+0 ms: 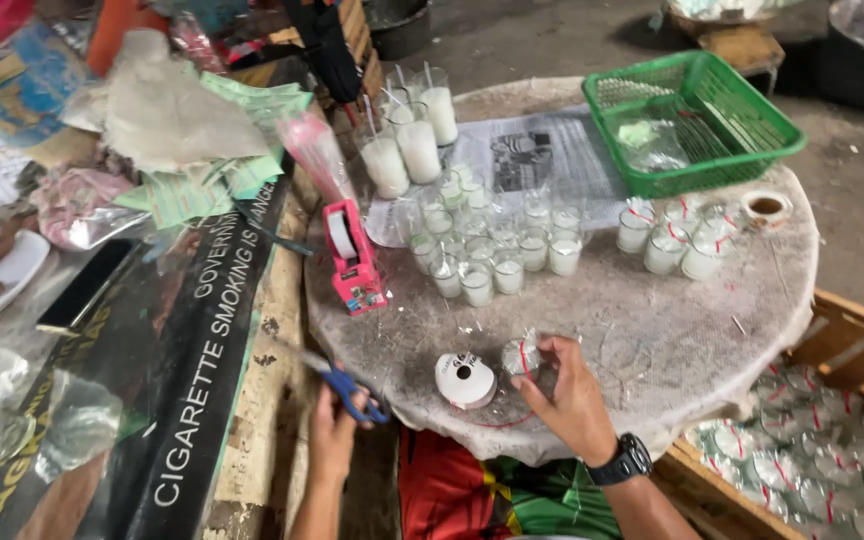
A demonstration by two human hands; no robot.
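Round stone table (652,340), worn surface. Beside the ribbon spool (466,379) (white, near edge), the right hand (567,395) grips a wrapped cup (521,357); left of the spool, the left hand (334,432) grasps blue scissors (352,390).

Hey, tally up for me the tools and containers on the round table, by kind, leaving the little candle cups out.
Green basket: 1
Pink tape dispenser: 1
Ribbon spool: 1
Blue-handled scissors, in the left hand: 1
Tape roll: 1
Total: 5
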